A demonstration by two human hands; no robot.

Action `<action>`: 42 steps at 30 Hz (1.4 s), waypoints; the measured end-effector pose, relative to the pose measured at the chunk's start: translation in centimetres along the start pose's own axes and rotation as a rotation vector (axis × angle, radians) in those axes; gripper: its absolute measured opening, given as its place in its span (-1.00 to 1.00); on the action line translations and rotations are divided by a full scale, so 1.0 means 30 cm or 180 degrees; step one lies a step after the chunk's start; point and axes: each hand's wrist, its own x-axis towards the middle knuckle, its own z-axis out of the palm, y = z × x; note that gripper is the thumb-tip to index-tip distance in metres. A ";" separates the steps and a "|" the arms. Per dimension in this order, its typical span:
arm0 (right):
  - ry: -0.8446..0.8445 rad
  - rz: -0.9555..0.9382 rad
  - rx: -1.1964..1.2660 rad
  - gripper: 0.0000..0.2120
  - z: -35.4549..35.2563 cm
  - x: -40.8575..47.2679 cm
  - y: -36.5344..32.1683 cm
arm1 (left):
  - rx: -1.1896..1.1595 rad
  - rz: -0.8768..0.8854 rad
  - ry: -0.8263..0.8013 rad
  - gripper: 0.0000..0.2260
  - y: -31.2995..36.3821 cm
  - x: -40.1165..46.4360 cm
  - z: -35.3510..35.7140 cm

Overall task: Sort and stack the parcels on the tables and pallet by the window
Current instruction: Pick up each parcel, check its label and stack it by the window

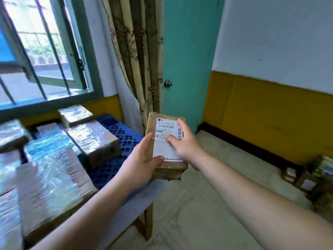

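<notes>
I hold a small brown cardboard parcel (153,127) with a white shipping label in the air, just past the right edge of the blue pallet (124,134). My left hand (142,159) grips its left side and lower corner, thumb over the label. My right hand (183,143) grips its right side, thumb on the label and a finger near the top edge. Several tape-wrapped cardboard parcels (93,138) lie stacked on the pallet and the table (142,192) by the window (45,51).
A striped curtain (137,60) hangs beside a teal door (187,60) straight ahead. Pale floor tiles (207,204) stretch to the right, up to the yellow-painted lower wall. A few small boxes (304,183) sit on the floor at the far right.
</notes>
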 end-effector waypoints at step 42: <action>-0.2520 -0.0352 -0.0628 -0.36 0.609 0.267 0.182 | 0.3725 -0.2088 0.0049 -0.31 -0.237 -0.021 -0.079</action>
